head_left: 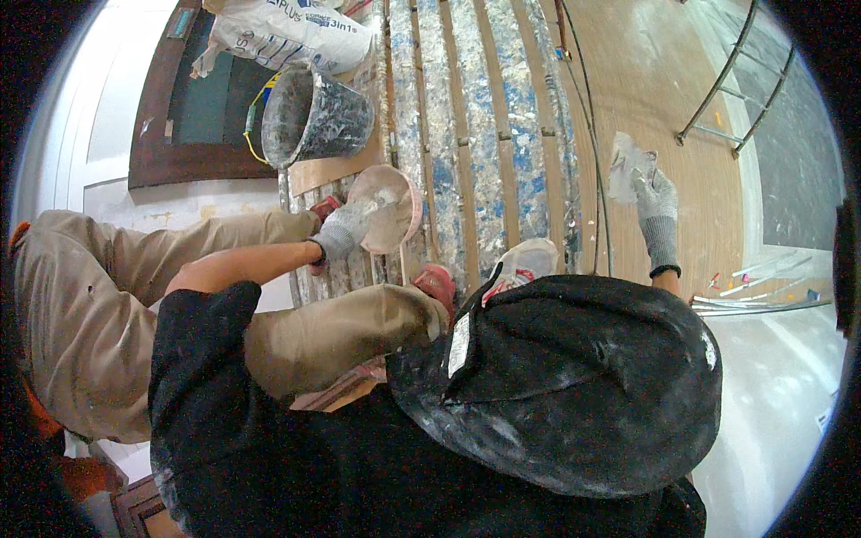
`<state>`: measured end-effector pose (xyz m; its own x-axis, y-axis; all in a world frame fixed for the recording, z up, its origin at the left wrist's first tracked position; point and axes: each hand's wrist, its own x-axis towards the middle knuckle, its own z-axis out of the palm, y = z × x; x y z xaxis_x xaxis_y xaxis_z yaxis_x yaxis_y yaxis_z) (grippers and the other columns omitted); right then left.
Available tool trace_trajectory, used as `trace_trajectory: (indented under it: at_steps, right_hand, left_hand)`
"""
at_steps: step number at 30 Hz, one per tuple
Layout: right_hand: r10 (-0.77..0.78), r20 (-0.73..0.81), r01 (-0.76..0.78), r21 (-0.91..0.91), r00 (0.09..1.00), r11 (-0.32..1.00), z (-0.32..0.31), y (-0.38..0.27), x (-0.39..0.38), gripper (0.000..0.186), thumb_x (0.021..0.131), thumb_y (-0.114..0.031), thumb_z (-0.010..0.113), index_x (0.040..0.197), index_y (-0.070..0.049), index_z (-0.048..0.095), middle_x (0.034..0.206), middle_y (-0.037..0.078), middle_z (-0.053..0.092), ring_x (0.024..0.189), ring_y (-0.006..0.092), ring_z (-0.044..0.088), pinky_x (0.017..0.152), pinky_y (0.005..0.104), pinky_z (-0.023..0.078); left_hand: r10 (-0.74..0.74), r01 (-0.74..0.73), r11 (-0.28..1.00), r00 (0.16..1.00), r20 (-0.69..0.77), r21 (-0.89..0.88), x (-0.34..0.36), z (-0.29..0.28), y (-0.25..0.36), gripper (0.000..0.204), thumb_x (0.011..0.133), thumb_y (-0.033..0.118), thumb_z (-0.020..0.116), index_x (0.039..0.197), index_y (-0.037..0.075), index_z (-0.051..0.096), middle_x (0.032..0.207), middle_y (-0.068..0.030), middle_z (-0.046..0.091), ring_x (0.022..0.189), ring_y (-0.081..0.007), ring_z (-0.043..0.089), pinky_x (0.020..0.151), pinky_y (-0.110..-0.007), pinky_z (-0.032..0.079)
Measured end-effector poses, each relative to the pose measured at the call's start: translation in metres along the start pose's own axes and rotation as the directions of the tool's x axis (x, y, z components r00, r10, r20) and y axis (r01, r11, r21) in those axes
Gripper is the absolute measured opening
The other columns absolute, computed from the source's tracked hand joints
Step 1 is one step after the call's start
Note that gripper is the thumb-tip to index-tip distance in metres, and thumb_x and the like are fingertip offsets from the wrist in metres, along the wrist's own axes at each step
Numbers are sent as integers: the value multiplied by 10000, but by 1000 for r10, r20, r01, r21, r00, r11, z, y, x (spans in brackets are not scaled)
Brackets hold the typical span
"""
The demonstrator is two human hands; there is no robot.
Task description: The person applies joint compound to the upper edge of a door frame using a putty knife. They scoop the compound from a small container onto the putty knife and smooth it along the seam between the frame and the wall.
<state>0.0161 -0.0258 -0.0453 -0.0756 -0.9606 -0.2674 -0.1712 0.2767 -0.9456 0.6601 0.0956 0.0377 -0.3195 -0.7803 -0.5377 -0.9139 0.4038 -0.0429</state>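
My left hand (345,229), in a grey knit glove, is closed on a shallow pink round tub (395,204) with whitish residue inside. Off to the right, my right hand (659,206), gloved alike, grips a flat putty knife (621,170) coated in pale material, held upright. A grimy dark bucket (323,117) with a yellow-gripped handle sits just beyond the tub. Beneath are paint-spattered metal planks (439,99) of a platform. Khaki-trousered legs (332,345) and red-and-white footwear are at the near left and middle. Black, dust-marked cloth (556,386) fills the lower middle.
A white printed bag (287,36) lies behind the bucket, near a dark wood-framed panel (152,134). At the right are a cable (589,108), a wooden floor (655,63), a metal ladder-like frame (717,90) and thin strips (753,278).
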Motion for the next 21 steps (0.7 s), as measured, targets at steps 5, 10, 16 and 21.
trace_trajectory:
  at_steps: [5,10,16,21]
  right_hand:
    - [-15,4,15,5,1000,1000,-5,23,10,363,969,-196,611,1253,21,673,1094,112,751,986,161,682,890,323,518]
    - [4,4,-3,-152,1000,988,-5,15,7,365,970,-207,616,1248,23,670,1068,92,743,949,153,665,868,320,515]
    - [-4,-6,3,-138,1000,990,3,3,-1,374,971,-185,608,1253,57,649,1043,80,724,914,143,636,853,308,507]
    - [-31,-9,30,-134,999,991,6,17,-1,374,968,-208,613,1266,11,663,1111,166,749,1007,223,716,880,355,537]
  left_hand:
    - [96,-83,993,982,-161,86,30,-2,-12,418,959,168,502,1344,31,591,1308,-214,628,1183,-354,619,1019,-422,485]
    - [230,-205,973,888,-397,104,79,-20,30,421,943,179,533,1330,28,598,1296,-204,639,1126,-350,648,967,-446,514]
    - [149,-114,981,961,-233,158,137,-61,52,345,946,213,544,1204,0,629,1085,-232,672,909,-374,688,752,-488,559]
    - [176,-167,984,970,-165,67,149,-99,58,302,924,245,553,1101,16,639,959,-239,708,832,-390,714,710,-494,579]
